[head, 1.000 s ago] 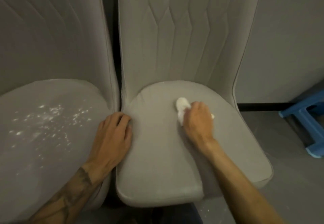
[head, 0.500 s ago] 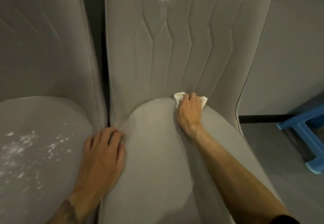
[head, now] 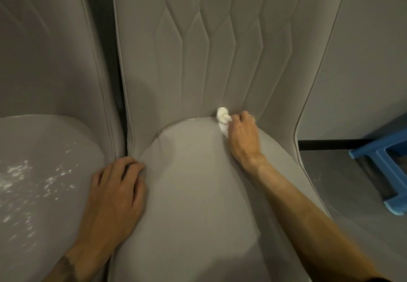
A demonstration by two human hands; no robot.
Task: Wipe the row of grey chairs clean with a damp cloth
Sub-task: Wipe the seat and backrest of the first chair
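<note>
The right hand [head: 242,136] bunches the soft, limp cloth [head: 222,119] (probably best held wadded) at the chair seat's [head: 193,182] back crease. The left hand [head: 116,191] rests flat on that seat's left edge.

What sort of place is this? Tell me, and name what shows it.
Probably an indoor dining or waiting area, though little shows. Two padded grey chairs stand side by side before a plain grey wall, and a blue plastic stool sits on the grey floor to the right.
</note>
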